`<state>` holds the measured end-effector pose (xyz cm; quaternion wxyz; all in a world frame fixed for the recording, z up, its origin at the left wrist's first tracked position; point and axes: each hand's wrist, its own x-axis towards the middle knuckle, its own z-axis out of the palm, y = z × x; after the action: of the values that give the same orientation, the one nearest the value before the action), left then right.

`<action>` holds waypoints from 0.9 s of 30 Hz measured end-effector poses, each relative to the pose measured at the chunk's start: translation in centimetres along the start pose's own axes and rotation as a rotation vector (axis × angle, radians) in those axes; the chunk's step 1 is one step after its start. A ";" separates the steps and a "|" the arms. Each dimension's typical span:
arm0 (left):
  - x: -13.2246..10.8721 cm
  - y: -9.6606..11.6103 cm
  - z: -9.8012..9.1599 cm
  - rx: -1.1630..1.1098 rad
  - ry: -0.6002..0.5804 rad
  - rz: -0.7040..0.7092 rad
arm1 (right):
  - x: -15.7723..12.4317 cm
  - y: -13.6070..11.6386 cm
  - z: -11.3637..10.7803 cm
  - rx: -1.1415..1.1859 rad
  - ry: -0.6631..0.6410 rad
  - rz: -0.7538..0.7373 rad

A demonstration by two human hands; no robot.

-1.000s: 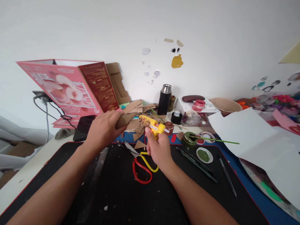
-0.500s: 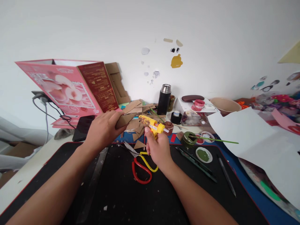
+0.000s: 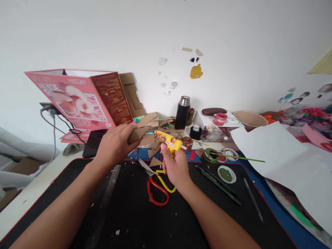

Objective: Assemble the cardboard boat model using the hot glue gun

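Observation:
My left hand (image 3: 115, 143) is closed on a small brown cardboard piece (image 3: 138, 134), which juts out to the right of its fingers. My right hand (image 3: 175, 164) is wrapped round the handle of a yellow glue gun (image 3: 167, 140). The gun's stained nozzle end points left, toward the cardboard, with a small gap between them. A glue stick pokes from its back end. Below the hands, scissors (image 3: 158, 190) with red and yellow handles lie on the black mat (image 3: 145, 228). Cardboard scraps (image 3: 149, 119) are heaped behind the hands.
A pink box (image 3: 83, 100) and a dark phone (image 3: 94, 142) stand and lie at the left. Behind is a black flask (image 3: 182, 112). To the right are a green paint jar (image 3: 210, 156), a paint dish (image 3: 227, 174), cutters (image 3: 219, 183), a pen (image 3: 252, 197) and white paper (image 3: 275, 145).
The whole view has shifted slightly, so the scene sits a little lower and further right. Both hands keep their holds and have barely moved.

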<state>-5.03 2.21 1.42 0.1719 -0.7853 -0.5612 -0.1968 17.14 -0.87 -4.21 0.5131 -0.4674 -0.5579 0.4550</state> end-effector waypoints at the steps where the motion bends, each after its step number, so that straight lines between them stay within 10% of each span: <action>1: 0.0 0.0 0.0 -0.006 0.002 -0.006 | 0.0 0.1 0.0 -0.002 -0.006 -0.001; 27: 0.0 0.2 0.5 -0.066 -0.018 -0.078 | -0.9 -0.2 0.4 -0.096 -0.096 -0.037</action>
<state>-4.78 2.43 0.98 0.1333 -0.7697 -0.5862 -0.2148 16.79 -1.76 -4.18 0.4710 -0.4586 -0.6117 0.4402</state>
